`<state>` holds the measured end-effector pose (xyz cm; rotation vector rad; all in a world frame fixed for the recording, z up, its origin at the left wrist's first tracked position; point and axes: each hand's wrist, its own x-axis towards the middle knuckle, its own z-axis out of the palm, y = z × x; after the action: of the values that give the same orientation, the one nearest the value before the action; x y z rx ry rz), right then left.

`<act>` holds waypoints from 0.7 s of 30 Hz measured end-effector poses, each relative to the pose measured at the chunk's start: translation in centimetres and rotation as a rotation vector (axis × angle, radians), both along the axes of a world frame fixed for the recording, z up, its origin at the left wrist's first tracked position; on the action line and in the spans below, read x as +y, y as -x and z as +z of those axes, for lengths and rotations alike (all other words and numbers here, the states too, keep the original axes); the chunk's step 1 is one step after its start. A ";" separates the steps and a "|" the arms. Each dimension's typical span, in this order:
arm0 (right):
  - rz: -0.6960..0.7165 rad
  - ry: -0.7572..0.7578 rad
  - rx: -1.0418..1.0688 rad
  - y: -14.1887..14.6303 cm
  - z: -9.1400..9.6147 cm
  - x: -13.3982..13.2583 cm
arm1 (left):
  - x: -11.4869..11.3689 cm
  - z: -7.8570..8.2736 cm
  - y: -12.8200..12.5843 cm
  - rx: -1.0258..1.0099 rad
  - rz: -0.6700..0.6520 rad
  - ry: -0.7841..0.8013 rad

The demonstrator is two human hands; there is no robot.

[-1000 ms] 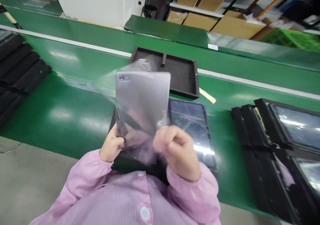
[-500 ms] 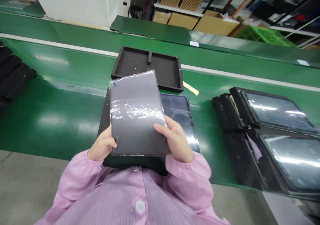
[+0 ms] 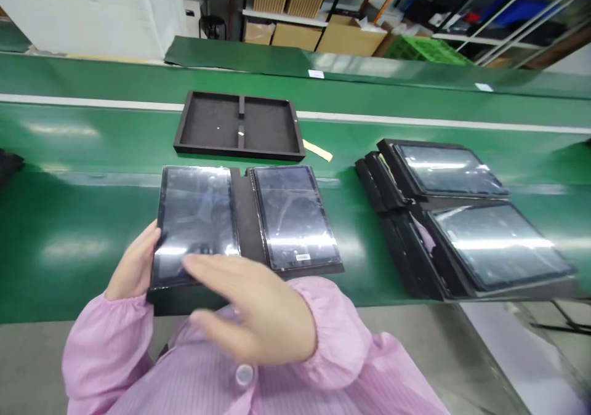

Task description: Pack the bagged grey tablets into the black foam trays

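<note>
A tablet in clear film [image 3: 196, 209] lies screen up on the left side of a black foam tray [image 3: 252, 218]. My left hand [image 3: 133, 267] is at its left edge, fingertips against the side and part of the grip hidden. Over the tablet's lower end is my right hand [image 3: 258, 307], slightly blurred, fingers stretched out and thumb apart, holding nothing. Whether its fingertips touch the screen I cannot tell. A second wrapped tablet [image 3: 295, 215] with a small white label rests in the tray's right side.
Beyond the tray, a bare black foam tray [image 3: 212, 122] sits on the green work surface [image 3: 83, 218], with a yellowish strip [image 3: 317, 150] beside it. To the right stand stacked trays holding wrapped tablets [image 3: 503, 242]. Cardboard boxes [image 3: 300, 38] are on shelving behind.
The wrapped tablet, earlier raised in both hands with its grey back showing, now lies screen up in the tray. My right hand has let go of its edge. The view has shifted rightward.
</note>
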<state>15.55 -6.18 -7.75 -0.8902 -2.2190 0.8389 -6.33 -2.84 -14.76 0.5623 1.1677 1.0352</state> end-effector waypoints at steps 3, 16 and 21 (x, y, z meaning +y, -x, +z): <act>-0.272 0.055 0.026 -4.6 -1.4 1.0 | 0.7 -0.8 0.9 0.125 0.021 0.048; -1.194 0.526 -0.186 -18.6 -10.5 3.0 | 0.0 0.0 0.5 0.898 0.084 -0.124; -0.924 0.596 -0.072 -18.0 -10.6 3.4 | -0.7 -2.5 2.3 1.195 -0.117 -0.006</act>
<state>33.59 -2.77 -18.33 -2.0159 -1.3088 0.9781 -8.61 -3.57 -17.22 1.3225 2.1158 0.5429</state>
